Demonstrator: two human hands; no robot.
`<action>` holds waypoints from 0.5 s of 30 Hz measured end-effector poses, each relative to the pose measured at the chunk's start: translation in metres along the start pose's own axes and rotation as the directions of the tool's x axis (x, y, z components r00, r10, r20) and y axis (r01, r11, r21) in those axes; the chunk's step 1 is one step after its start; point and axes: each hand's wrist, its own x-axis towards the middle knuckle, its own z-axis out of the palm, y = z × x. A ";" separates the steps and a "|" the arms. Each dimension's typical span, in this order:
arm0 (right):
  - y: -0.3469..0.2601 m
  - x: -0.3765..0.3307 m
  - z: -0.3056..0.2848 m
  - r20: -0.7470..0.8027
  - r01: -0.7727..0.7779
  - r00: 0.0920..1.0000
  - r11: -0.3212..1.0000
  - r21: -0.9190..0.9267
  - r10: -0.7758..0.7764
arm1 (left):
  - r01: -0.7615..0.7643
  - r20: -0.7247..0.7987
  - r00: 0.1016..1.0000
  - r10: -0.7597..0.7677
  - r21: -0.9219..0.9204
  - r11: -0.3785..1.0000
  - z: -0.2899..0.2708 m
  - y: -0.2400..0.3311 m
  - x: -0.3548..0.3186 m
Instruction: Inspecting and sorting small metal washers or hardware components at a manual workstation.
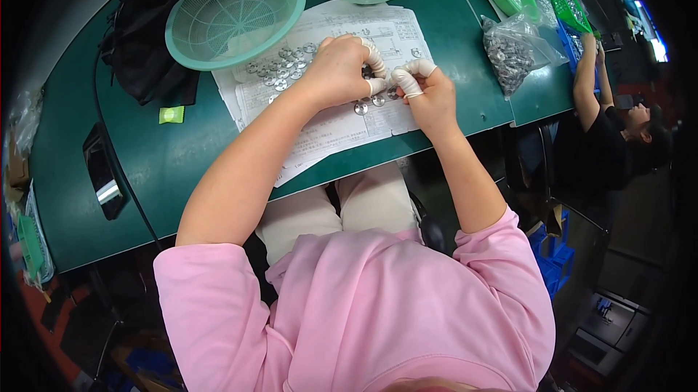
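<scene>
Hovering over the printed sheet [331, 130] near the tabletop's [182, 159] front edge, left hand [336, 72] and right hand [429, 94] meet, capped fingertips [407, 81] pinching among small metal washers [283, 68]; exactly what they grip, cannot tell. Empty green basket [234, 12] sits behind.

lighting was bright and even from overhead, soft shadows under the hands on the green table [182, 159]. centre was sharp; heavy fisheye bent the table edge and the corners went to black vignette. blown-out glare at the upper right, lower edge dim and slightly soft.
</scene>
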 end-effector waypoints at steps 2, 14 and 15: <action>0.001 0.001 0.001 -0.012 0.000 1.000 1.000 -0.002 0.000 | 0.001 0.000 1.000 -0.001 -0.008 1.000 0.000 -0.002 0.000; -0.003 0.002 0.005 0.033 0.338 0.934 0.854 -0.395 -0.355 | 0.025 0.039 0.999 -0.027 0.054 0.998 -0.005 0.002 0.002; -0.003 0.003 0.006 0.037 0.335 0.936 0.853 -0.399 -0.350 | 0.027 0.044 0.999 -0.029 0.046 0.999 -0.005 0.002 0.002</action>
